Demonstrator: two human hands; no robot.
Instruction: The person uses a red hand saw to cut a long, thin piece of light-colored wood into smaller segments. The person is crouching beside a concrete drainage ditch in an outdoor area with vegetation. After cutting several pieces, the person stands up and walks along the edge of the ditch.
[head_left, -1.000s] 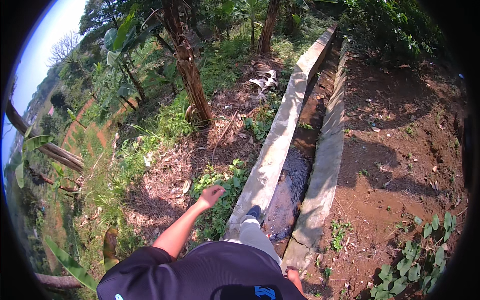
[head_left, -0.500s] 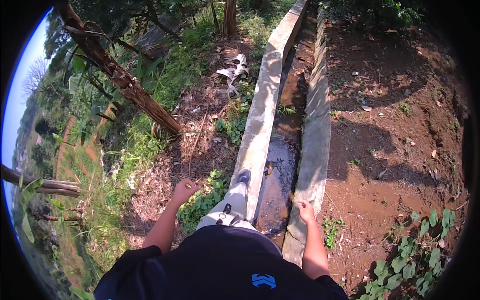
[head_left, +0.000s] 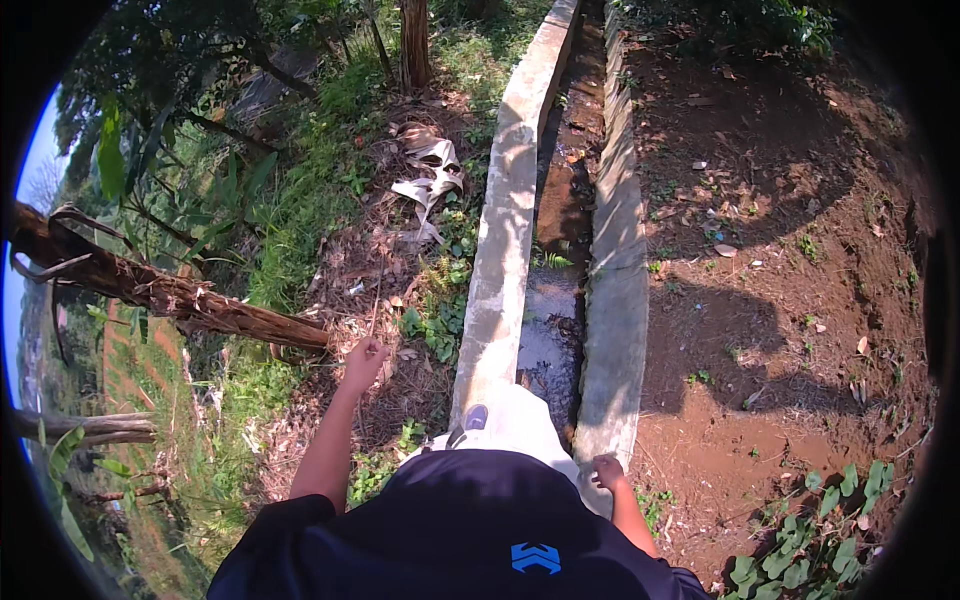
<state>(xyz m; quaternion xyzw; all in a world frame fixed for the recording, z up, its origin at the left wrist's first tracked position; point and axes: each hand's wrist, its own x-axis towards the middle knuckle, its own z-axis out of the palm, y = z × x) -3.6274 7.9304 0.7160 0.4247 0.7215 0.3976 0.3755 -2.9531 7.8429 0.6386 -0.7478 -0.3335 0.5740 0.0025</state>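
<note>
My left hand (head_left: 364, 362) is out in front on the left, over dry leaf litter beside the wall. Its fingers are curled together, and whatever may be between them is too small to make out. Lower on the right, my right hand (head_left: 606, 472) hangs over the channel's right edge, its fingers loosely bent and apart, with nothing seen in it. Neither hand touches anything around it. A dark shoe (head_left: 477, 417) rests on the narrow concrete wall (head_left: 506, 220), and a light trouser leg (head_left: 515, 420) is bent in front of my dark shirt.
Shallow water (head_left: 550, 320) lies in the channel between the left wall and the sloped right concrete edge (head_left: 615, 300). Brown soil (head_left: 740, 440) spreads on the right, with leafy plants (head_left: 800, 540). A leaning trunk (head_left: 190, 300) and dry pale leaves (head_left: 432, 185) are on the left.
I have moved ahead along the wall, and a raised knee now shows over it. The leaning trunk has shifted left and lower in view. My left hand is slightly higher, my right hand lower.
</note>
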